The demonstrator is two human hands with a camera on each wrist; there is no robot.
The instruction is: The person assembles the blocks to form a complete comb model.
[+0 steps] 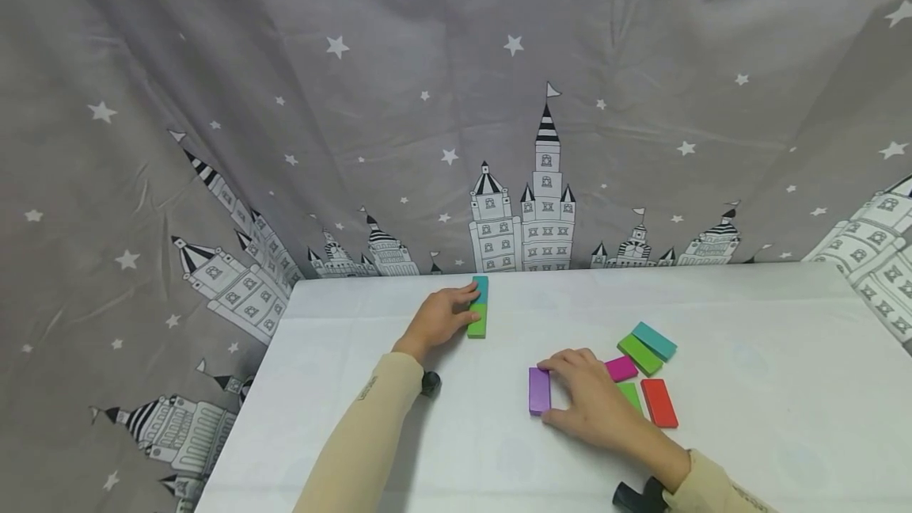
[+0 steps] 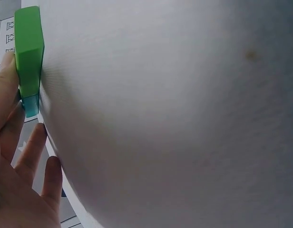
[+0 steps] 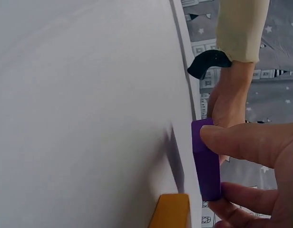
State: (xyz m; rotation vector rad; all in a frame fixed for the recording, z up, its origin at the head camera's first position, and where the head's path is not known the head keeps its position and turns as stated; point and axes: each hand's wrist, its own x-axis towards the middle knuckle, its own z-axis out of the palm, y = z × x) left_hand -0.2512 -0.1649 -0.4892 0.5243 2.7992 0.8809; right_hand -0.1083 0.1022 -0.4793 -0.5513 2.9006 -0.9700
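Observation:
My left hand (image 1: 440,318) is at the far part of the table, its fingers touching the left side of two blocks lying end to end: a teal block (image 1: 480,288) and a green block (image 1: 477,324). In the left wrist view the thumb rests against the green block (image 2: 28,52), another finger reaches the teal block (image 2: 30,105), and the remaining fingers are spread. Nearer the front, my right hand (image 1: 594,402) pinches a purple block (image 1: 539,392) between thumb and fingers. The right wrist view shows the purple block (image 3: 207,164) close over the table, upright on its edge.
Right of the right hand lie a teal block (image 1: 655,341), a green block (image 1: 640,355), a magenta block (image 1: 621,369), a red block (image 1: 659,404) and a partly covered green block (image 1: 630,396). An orange block (image 3: 171,211) shows in the right wrist view. A grey curtain (image 1: 399,85) hangs behind the white table (image 1: 769,355).

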